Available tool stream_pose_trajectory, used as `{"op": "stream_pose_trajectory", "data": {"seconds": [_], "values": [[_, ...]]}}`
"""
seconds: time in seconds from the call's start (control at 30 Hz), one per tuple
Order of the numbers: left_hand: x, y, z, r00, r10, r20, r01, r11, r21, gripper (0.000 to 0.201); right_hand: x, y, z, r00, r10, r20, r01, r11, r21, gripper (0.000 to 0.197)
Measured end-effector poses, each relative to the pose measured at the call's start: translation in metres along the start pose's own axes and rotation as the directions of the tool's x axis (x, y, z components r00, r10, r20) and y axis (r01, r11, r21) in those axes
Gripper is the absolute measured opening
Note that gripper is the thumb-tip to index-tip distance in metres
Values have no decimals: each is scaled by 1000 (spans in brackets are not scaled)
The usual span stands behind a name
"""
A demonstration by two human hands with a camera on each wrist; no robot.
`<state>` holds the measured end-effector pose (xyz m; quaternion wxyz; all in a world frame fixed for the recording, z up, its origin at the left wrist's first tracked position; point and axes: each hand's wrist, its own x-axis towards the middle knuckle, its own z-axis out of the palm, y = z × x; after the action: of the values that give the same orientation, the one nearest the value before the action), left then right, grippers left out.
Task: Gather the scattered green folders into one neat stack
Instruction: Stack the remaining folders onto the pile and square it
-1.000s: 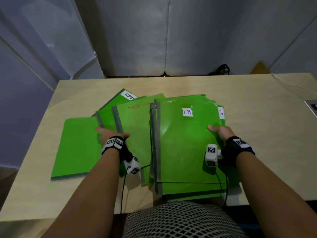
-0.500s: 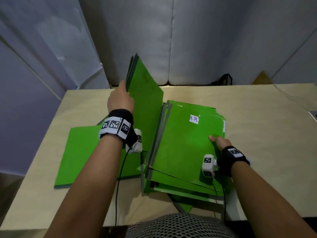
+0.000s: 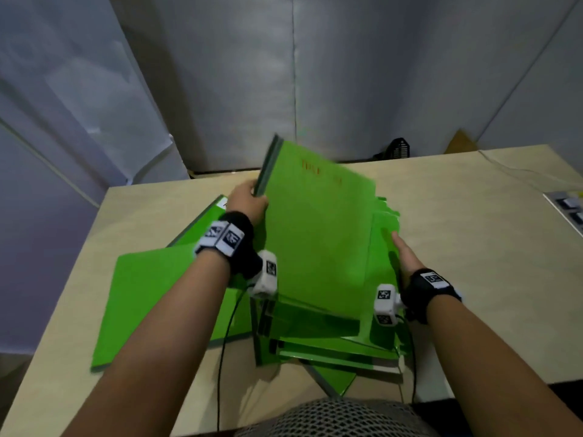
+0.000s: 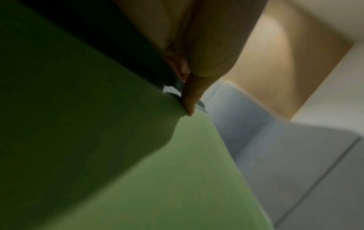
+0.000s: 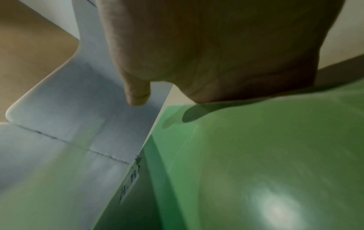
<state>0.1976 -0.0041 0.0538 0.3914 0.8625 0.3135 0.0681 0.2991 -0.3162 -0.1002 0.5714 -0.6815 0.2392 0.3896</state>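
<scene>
Now the green folder [image 3: 318,234] with orange writing, flat among the scattered ones a second ago and then tipped up on edge, leans over the main stack [image 3: 331,345] at the counter's centre, the left hand [image 3: 247,200] gripping its spine while the right hand [image 3: 407,260] lies flat-fingered on the stack's three-o'clock edge. By my reading it is about to land, leaving two folders [image 3: 151,298] at nine o'clock to gather. Beyond, the pale wooden counter [image 3: 473,247] meets grey padded wall panels [image 3: 378,74] at twelve o'clock.
</scene>
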Motion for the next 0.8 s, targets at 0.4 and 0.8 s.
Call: {"op": "stream_pose_trajectory", "data": {"seconds": [0.4,0.8], "values": [[-67,-44,99,951,-292,102,233,893,386,46,-59,-8,34,988,-29,-151,-22,945,-327,99],[-92,-159,23,546,-829,-124,838,538,95,111,-53,-10,36,980,-3,-198,-67,935,-347,95]]}}
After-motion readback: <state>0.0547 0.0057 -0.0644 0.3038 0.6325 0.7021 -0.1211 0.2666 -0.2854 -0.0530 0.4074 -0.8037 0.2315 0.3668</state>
